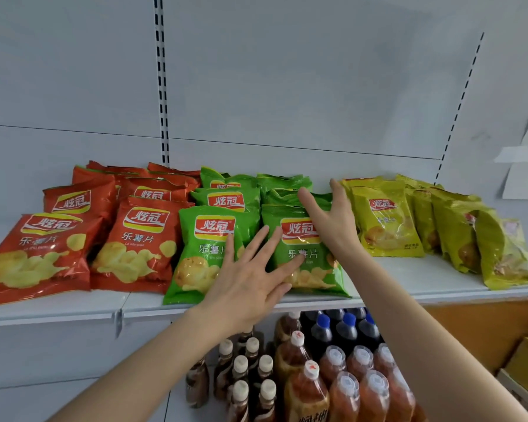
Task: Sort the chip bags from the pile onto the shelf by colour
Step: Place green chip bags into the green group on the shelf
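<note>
**1. Red chip bags** (131, 239), 9 o'clock of the view. Two columns lie face up and overlap from front to back, so the colour reads at once.

**2. Green chip bags** (201, 254), centre. Two columns are laid the same way, with their left edge touching the red group.

**3. Left hand** (250, 278), 6 o'clock of the green group. The fingers are straight and spread over the gap between the two front green bags and grip nothing. It is probably pressing the pair flat and together.

**4. Right hand** (333, 220), 3 o'clock of the green group. The hand is open, with the thumb splayed over the rear green bags and the fingers up along the group's right side. It holds nothing and is probably squaring that edge so green stands apart from yellow.

**5. Yellow chip bags** (384, 220), 3 o'clock of the view. One bag faces front and the others lean on edge in a row to its right.

**6. Shelf** (409, 278). It is white and carries all three groups, with a bare strip between green and yellow. No loose pile shows, so the sorting appears nearly done.

**7. Bottles** (333, 360), 6 o'clock, on the tier below. These are capped drinks and take no part in the task.
</note>
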A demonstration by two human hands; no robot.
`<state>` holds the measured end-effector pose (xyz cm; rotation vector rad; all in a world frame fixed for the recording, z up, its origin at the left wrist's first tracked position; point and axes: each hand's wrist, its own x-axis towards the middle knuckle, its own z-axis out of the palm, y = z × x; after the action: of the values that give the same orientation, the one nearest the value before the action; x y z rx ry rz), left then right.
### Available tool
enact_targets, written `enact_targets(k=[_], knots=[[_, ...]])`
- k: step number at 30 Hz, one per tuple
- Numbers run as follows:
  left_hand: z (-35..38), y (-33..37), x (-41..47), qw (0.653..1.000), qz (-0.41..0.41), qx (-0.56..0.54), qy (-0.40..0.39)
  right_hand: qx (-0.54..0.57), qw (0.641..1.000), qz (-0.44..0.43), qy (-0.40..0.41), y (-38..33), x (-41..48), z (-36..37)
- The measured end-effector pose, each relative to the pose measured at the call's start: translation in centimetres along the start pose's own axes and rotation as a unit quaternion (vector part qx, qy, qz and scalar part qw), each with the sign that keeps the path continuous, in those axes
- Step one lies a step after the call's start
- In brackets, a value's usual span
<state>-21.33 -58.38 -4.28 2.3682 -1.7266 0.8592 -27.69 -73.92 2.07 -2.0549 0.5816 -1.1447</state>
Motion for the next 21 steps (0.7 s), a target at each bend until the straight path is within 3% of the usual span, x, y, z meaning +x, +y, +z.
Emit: enact_targets(k=[4,12,16,21], knots=[[-0.3,0.1,0.4,0.997,-0.028,-0.042,-0.059,-0.002,1.0,-0.006,-0.008,0.7,0.7,0.7],[0.2,-2.2,1.6,0.994,0.077,-0.001,0.072,-0.003,1.0,-0.023,-0.002,1.2,1.1,1.1],[1.2,-2.5,1.5,0.991,0.057,-0.076,0.095,-0.01,0.999,-0.038,-0.002,1.3,1.3,1.8],[1.9,-2.7,1.8,0.993,0.059,-0.014,0.105,0.015,0.998,-0.022,-0.065,0.9,3.4,0.9]])
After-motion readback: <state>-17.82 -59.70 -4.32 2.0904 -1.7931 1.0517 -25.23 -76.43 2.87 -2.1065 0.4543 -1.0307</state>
